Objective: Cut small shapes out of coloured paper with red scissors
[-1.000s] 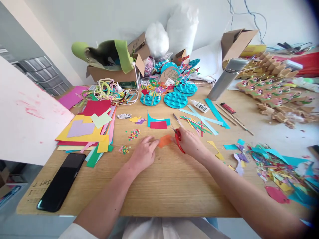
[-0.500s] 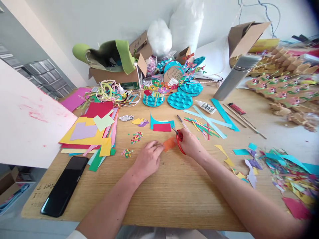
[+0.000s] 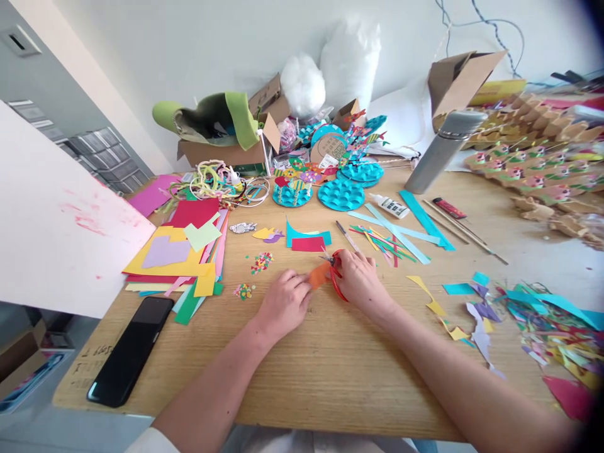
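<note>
My right hand is closed round the red handles of a pair of scissors, whose blades point away and to the left. An orange piece of paper lies just left of the scissors, close to the handles. My left hand has its fingers together at the left end of the orange paper, gripping or pressing it; the fingertips partly hide that edge. Beyond the blades lie a red paper rectangle and a blue paper offcut. Small piles of coloured paper bits sit left of my left hand.
Coloured paper sheets and a phone lie at left. Behind are blue egg-tray discs, a glue bottle and a grey flask. Thin paper strips lie beyond my right hand. Paper scraps cover the right side.
The view has shifted slightly. The scissors have turned a little in my right hand, their blades now pointing more to the left. My left hand stays at the orange paper.
</note>
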Demonstrator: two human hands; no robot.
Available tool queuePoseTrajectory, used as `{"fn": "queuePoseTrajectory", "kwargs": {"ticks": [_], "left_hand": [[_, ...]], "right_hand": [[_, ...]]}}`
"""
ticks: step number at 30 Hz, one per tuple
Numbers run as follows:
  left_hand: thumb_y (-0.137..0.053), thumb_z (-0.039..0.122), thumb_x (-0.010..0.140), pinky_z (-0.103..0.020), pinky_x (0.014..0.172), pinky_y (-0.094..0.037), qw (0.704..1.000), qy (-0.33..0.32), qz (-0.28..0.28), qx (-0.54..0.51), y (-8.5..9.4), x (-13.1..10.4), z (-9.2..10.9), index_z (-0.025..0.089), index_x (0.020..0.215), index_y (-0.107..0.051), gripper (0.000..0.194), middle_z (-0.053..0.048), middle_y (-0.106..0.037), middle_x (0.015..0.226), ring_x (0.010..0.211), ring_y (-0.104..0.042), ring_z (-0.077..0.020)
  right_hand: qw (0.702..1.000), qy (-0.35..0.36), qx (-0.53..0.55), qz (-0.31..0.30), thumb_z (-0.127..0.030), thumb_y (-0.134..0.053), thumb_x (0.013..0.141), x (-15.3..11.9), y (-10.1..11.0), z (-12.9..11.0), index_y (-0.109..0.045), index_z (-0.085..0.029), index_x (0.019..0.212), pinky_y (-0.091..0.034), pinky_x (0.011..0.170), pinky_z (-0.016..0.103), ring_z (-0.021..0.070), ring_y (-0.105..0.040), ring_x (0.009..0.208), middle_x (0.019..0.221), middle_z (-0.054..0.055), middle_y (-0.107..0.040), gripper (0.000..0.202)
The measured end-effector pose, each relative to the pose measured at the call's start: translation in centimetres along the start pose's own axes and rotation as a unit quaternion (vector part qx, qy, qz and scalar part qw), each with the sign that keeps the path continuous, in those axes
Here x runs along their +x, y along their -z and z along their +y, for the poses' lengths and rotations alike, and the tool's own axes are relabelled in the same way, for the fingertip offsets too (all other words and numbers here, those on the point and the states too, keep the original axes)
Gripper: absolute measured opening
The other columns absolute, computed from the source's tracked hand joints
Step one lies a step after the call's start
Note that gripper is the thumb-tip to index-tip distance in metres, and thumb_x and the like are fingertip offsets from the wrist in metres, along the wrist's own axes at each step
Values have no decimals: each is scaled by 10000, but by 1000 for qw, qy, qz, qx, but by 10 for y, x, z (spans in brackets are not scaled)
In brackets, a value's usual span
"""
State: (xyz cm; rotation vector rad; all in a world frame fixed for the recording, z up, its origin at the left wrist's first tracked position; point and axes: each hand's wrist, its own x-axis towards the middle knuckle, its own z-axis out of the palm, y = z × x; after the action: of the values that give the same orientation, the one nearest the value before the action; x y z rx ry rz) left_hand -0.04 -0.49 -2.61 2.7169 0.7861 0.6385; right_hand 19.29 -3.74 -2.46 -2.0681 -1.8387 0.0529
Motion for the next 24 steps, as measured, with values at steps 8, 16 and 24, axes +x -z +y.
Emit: {"fn": "queuePoseTrajectory", "kwargs": {"ticks": [8,16,24], "left_hand": [[-538,161,886,-396,874,-524,1000,13,15,-12,-2,0,-2,168,923,-720,186,-77,-717,1040,953,-584,-218],[-585,150,848,-400,893,-516,994,60,52,-72,-4,1,-6,161,1029,-695,212,-91,-722,1043,977,-616,-223],[-680,211,768,-302,729,-504,947,200,92,-235,-6,7,-14,149,1013,-691,253,-89,-708,924,797,-625,-167]], "right_hand": [[999,-27,41,-8,-172,-521,846,3,-5,1,-543,-179,881,-344,731,344,284,-639,854,825,103,-701,42],[992,11,121,40,-153,-484,809,6,-8,4,-489,-209,809,-377,735,366,251,-621,740,743,75,-670,56],[932,160,304,112,-189,-565,832,-1,5,-7,-474,-236,844,-461,751,376,223,-617,764,808,47,-656,102]]}}
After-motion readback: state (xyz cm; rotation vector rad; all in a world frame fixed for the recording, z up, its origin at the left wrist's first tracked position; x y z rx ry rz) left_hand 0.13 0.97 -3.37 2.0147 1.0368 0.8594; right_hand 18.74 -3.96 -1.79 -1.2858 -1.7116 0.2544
